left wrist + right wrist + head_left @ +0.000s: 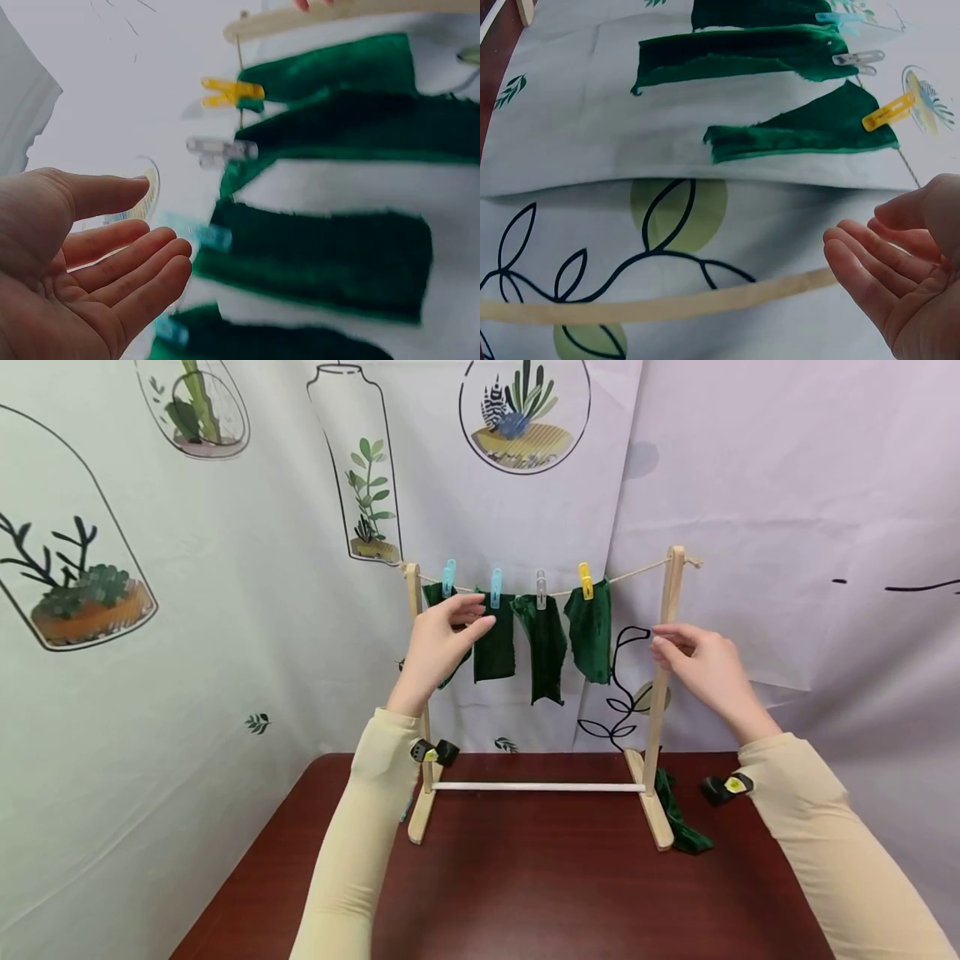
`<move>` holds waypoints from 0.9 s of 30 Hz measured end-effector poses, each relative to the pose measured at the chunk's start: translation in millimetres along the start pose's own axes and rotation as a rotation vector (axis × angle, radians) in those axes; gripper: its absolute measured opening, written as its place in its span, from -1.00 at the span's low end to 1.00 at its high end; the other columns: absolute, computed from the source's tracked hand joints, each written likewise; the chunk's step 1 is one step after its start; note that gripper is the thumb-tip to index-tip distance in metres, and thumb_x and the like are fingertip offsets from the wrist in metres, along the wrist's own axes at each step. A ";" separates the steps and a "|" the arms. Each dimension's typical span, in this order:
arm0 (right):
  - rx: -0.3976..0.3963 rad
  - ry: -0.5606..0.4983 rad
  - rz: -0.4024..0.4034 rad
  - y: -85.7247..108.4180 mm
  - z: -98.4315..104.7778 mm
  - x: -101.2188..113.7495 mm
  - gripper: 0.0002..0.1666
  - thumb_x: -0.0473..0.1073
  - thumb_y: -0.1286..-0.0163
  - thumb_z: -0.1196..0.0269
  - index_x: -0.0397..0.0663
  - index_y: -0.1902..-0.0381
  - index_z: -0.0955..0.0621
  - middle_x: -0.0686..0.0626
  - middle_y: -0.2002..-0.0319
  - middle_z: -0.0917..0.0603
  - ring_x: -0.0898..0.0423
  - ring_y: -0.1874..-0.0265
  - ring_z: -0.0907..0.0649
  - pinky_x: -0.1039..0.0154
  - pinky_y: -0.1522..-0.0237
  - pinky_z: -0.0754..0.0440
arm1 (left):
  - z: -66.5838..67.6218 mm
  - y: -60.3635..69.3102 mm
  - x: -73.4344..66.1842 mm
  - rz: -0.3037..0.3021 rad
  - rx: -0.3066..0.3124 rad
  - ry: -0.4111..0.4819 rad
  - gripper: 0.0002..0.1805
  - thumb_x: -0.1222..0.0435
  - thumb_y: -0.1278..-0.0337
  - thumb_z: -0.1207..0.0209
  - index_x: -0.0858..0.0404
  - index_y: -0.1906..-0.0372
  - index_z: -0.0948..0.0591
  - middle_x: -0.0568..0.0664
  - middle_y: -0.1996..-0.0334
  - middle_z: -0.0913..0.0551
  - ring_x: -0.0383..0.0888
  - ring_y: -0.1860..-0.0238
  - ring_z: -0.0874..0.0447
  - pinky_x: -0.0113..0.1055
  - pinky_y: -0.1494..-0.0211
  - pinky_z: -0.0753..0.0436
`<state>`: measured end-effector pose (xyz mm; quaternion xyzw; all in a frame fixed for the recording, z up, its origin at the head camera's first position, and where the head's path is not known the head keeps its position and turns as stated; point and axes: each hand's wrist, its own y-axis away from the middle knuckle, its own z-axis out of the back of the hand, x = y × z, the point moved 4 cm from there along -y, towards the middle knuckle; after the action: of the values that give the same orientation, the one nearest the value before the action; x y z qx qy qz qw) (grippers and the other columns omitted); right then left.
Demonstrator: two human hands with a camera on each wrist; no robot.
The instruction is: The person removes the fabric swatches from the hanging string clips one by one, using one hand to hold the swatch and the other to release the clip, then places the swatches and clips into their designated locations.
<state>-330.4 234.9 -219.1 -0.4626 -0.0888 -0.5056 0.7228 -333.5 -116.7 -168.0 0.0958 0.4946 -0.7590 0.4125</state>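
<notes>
Head view: grips hang parted, left hand (442, 639) by clothespin (496, 588), right hand (703, 664) by post (656, 735).

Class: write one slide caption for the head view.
Four green cloth strips hang pegged on beige string between pale wooden posts; left hand and right hand raised nearby.

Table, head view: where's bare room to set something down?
Free: the table in front of the white rod, between the left sleeve and right sleeve. Crowded: outside the rack's right foot, where green cloth lies, and beside the rack's left foot, by a small blue item.
</notes>
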 end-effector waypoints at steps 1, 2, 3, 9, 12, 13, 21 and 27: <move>-0.002 0.004 0.003 -1.3 0.0 2.4 -0.49 0.03 -0.56 -0.14 -0.21 -0.24 -0.61 -0.29 0.05 -0.74 0.40 0.33 -0.71 0.61 0.33 -0.57 | -3.2 -2.8 -4.8 -0.004 0.006 0.007 -0.53 0.11 -0.34 -0.30 0.25 -0.24 -0.62 0.05 -0.04 -0.72 -0.12 -0.06 -0.69 -0.19 -0.13 -0.62; -0.002 0.007 0.005 -2.6 -0.2 4.5 -0.50 0.03 -0.56 -0.14 -0.20 -0.24 -0.61 -0.28 0.04 -0.74 0.32 0.30 -0.74 0.61 0.32 -0.56 | -6.3 -5.4 -9.8 -0.010 0.012 0.017 -0.53 0.12 -0.34 -0.30 0.24 -0.25 -0.62 0.04 -0.04 -0.72 -0.13 -0.07 -0.68 -0.21 -0.14 -0.62; -0.003 0.014 0.006 -3.9 -0.5 6.5 -0.51 0.02 -0.57 -0.14 -0.19 -0.24 -0.61 -0.27 0.04 -0.75 0.27 0.29 -0.76 0.62 0.32 -0.55 | -9.2 -8.0 -14.9 -0.020 0.016 0.026 -0.53 0.12 -0.34 -0.30 0.23 -0.25 -0.62 0.04 -0.05 -0.72 -0.14 -0.08 -0.68 -0.24 -0.14 -0.62; -0.006 0.044 -0.001 -11.4 -3.3 18.1 -0.54 0.00 -0.56 -0.14 -0.13 -0.25 -0.62 -0.20 0.03 -0.76 0.19 0.27 -0.76 0.60 0.32 -0.53 | -24.0 -21.8 -42.3 -0.078 0.028 0.065 -0.54 0.15 -0.33 -0.31 0.24 -0.24 -0.62 0.05 -0.06 -0.72 -0.19 -0.07 -0.69 -0.37 -0.11 -0.62; 0.005 0.041 -0.004 -14.4 -5.7 24.0 -0.52 0.03 -0.55 -0.14 -0.11 -0.26 -0.62 -0.20 0.01 -0.75 0.02 0.19 -0.77 0.55 0.30 -0.53 | -30.1 -26.1 -53.6 -0.103 0.038 0.076 -0.55 0.17 -0.33 -0.31 0.26 -0.24 -0.62 0.06 -0.05 -0.72 -0.18 -0.06 -0.68 -0.38 -0.11 -0.63; 0.009 0.040 -0.004 -15.3 -6.4 25.5 -0.51 0.04 -0.55 -0.14 -0.11 -0.26 -0.62 -0.20 0.01 -0.75 -0.05 0.16 -0.77 0.54 0.29 -0.53 | -32.3 -27.4 -57.0 -0.109 0.045 0.081 -0.55 0.18 -0.33 -0.30 0.26 -0.24 -0.62 0.06 -0.06 -0.72 -0.18 -0.07 -0.68 -0.39 -0.12 -0.62; 0.019 0.042 -0.015 -22.1 -12.3 28.9 -0.49 0.05 -0.55 -0.14 -0.15 -0.26 -0.61 -0.23 -0.02 -0.73 -0.15 0.09 -0.74 0.47 0.29 -0.53 | -55.0 -44.0 -71.3 -0.126 0.086 0.060 -0.52 0.19 -0.35 -0.29 0.29 -0.28 -0.58 0.09 -0.14 -0.67 -0.15 -0.13 -0.65 -0.39 -0.18 -0.58; 0.015 0.051 -0.021 -25.8 -17.7 26.4 -0.52 0.00 -0.56 -0.15 -0.18 -0.25 -0.61 -0.22 -0.02 -0.73 -0.10 0.12 -0.73 0.28 0.21 -0.58 | -74.0 -55.1 -67.8 -0.079 0.116 0.077 -0.48 0.20 -0.34 -0.29 0.33 -0.31 -0.54 0.13 -0.20 -0.63 -0.12 -0.19 -0.61 -0.40 -0.22 -0.56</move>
<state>-344.9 202.8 -198.3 -0.4431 -0.0791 -0.5240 0.7231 -349.2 -9.9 -129.8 0.1291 0.4685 -0.7979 0.3566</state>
